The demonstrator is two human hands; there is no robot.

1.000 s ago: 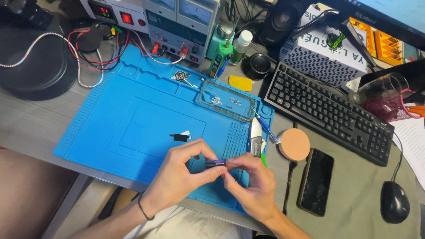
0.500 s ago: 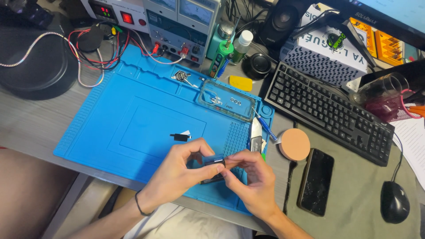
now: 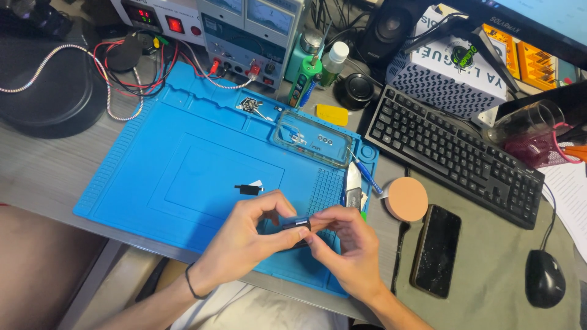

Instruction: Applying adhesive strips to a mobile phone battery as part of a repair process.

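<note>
Left hand (image 3: 247, 235) and right hand (image 3: 348, 247) meet over the near edge of the blue mat (image 3: 165, 165) on the tabletop (image 3: 43, 165). Both grips pinch one small dark part (image 3: 296, 223), held between the fingertips just above the mat. A black clip (image 3: 246, 189) lies nearby; a phone (image 3: 435, 250) lies to the right.

A bright blue mat (image 3: 183, 165) is covering the grey counter (image 3: 43, 177). To the right, a black keyboard (image 3: 455, 156), black phone (image 3: 435, 250) and black mouse (image 3: 544, 278) are lying beside a peach-coloured round pad (image 3: 406, 198). Far left, red and black wires (image 3: 143, 73) are curling.
</note>
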